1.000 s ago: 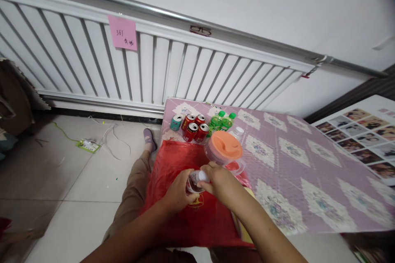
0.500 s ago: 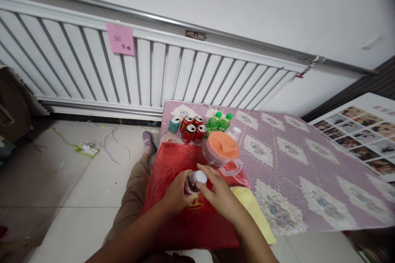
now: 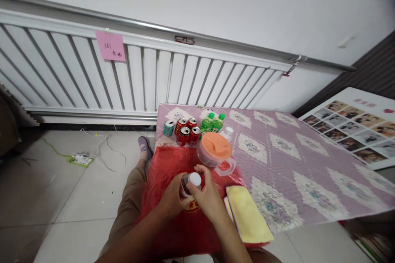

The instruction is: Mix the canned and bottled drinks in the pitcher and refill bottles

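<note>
Clear plastic bottle (image 3: 187, 185) with white cap (image 3: 195, 179) sits over red bag (image 3: 173, 172), just in front of orange-lidded pitcher (image 3: 214, 154). Left hand (image 3: 173, 199) wrapped around bottle body, closed firm. Right hand (image 3: 208, 197) curled over cap, fingertips pinching it. Step in hand looks like twisting cap; tightening or loosening, cannot tell. Next move calls for steady hold on body while cap hand turns. Beyond pitcher: red cans (image 3: 187, 131), teal can (image 3: 168, 128), green bottles (image 3: 212, 122). Yellow cloth (image 3: 248, 220) right of bag.
</note>
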Demonstrator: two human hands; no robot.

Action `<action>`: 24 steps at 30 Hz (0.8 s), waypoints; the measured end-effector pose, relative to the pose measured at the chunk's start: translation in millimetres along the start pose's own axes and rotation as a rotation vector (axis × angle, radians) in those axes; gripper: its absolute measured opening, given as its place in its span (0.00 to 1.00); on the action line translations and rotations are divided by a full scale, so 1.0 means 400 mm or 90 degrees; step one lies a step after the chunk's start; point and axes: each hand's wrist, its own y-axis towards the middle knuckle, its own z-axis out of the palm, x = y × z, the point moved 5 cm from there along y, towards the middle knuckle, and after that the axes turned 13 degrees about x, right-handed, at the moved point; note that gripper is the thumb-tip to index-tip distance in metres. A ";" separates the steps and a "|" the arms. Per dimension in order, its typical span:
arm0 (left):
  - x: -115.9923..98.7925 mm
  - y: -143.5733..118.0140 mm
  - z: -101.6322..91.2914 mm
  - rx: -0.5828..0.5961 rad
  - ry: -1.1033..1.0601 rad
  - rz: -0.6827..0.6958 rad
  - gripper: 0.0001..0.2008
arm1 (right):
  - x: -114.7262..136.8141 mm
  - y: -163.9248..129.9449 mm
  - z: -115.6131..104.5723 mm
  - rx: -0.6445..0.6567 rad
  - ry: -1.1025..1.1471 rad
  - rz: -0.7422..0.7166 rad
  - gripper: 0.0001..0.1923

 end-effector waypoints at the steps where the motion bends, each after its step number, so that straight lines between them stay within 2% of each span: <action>1: 0.001 0.000 0.001 0.003 -0.001 0.001 0.33 | 0.000 -0.001 0.002 0.034 0.030 -0.018 0.30; 4: 0.008 -0.002 0.004 0.001 0.002 -0.003 0.33 | -0.008 -0.006 0.005 0.087 0.073 -0.044 0.25; 8: 0.022 -0.004 0.004 -0.019 -0.002 -0.021 0.34 | -0.022 -0.014 0.006 0.004 0.065 -0.041 0.20; 12: 0.021 0.000 0.004 -0.006 -0.024 0.000 0.33 | -0.015 -0.023 0.020 -0.063 0.043 -0.060 0.19; 16: 0.023 0.001 -0.001 -0.014 -0.016 -0.001 0.31 | -0.006 -0.030 0.027 -0.086 0.024 -0.055 0.20; 20: 0.026 -0.003 -0.001 -0.023 -0.011 -0.012 0.33 | -0.011 -0.029 0.033 -0.062 0.041 -0.042 0.22; 24: 0.018 -0.008 0.003 -0.024 -0.017 -0.015 0.33 | -0.034 -0.025 0.048 -0.039 0.071 -0.020 0.29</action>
